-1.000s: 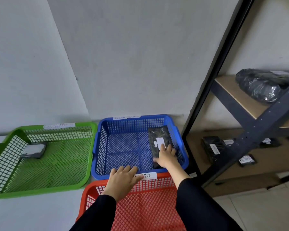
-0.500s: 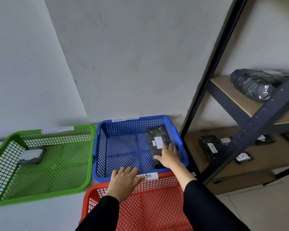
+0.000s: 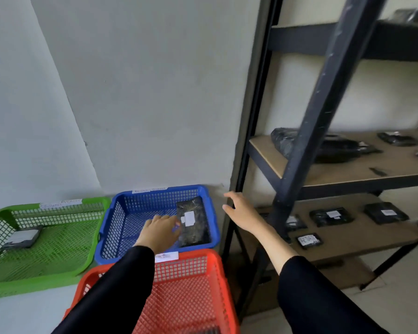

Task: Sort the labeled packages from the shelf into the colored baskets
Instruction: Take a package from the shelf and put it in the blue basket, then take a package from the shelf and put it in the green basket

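The package (image 3: 192, 222) in the blue basket (image 3: 121, 213) bears a white label, its writing unreadable. Left hand (image 3: 158, 233) hovers at its 9 o'clock, grip unclear. Right hand (image 3: 243, 212) is spread, empty.

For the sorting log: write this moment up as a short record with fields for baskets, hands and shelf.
blue basket: holds one black package with a white label, lying at its right side
green basket: holds one grey package at its left side
red basket: no package visible
left hand: over the blue basket, holding nothing
right hand: open, empty, beside the shelf post
lower shelf: several black labeled packages left
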